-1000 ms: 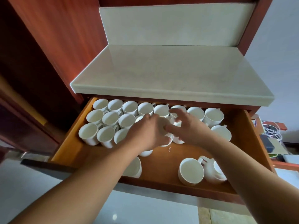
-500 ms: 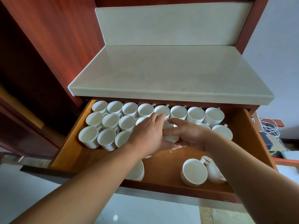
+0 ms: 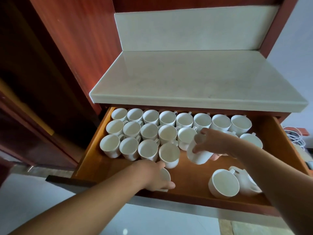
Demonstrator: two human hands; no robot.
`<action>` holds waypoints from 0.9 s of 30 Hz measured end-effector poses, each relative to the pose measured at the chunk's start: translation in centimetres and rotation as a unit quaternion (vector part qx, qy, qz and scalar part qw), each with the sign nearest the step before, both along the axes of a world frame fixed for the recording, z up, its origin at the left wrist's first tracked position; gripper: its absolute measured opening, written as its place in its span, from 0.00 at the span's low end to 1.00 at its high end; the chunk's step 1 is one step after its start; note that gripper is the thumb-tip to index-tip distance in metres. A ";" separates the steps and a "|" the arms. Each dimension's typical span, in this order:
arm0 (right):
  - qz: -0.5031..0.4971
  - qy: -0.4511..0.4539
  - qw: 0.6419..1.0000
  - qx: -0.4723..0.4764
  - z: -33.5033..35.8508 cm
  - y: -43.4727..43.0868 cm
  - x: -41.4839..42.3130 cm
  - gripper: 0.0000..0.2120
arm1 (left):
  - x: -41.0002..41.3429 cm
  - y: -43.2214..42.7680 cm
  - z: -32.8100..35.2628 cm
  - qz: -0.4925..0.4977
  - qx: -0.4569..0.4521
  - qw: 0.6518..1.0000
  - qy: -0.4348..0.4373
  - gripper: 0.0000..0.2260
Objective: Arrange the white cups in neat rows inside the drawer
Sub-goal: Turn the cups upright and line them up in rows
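Observation:
Several white cups (image 3: 149, 131) stand upright in three rows at the back left of the open wooden drawer (image 3: 191, 177). My right hand (image 3: 213, 143) grips a tilted white cup (image 3: 198, 155) held just above the drawer floor, right of the rows. My left hand (image 3: 152, 177) wraps round another white cup (image 3: 165, 175) near the drawer's front edge; most of that cup is hidden by the hand. An upright cup (image 3: 223, 183) and one lying on its side (image 3: 245, 182) sit at the front right.
A pale stone counter (image 3: 194, 78) overhangs the back of the drawer. Dark red cabinet panels (image 3: 71, 41) rise on the left. White cables (image 3: 294, 136) lie on a surface to the right. Bare drawer floor shows in the middle and front.
My hands have parted: the left drew back to the cup at the front edge, the right lifted a cup clear. The view shifted left.

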State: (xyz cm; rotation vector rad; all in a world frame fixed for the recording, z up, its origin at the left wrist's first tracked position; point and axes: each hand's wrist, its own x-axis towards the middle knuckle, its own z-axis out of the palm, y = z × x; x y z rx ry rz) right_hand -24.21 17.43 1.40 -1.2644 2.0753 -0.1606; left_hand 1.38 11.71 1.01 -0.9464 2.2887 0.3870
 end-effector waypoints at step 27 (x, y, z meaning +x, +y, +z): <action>-0.083 -0.031 0.996 -0.024 -0.7 4.8 -2.5 0.41 | -2.8 0.5 9.7 0.005 -0.077 0.996 0.042 0.22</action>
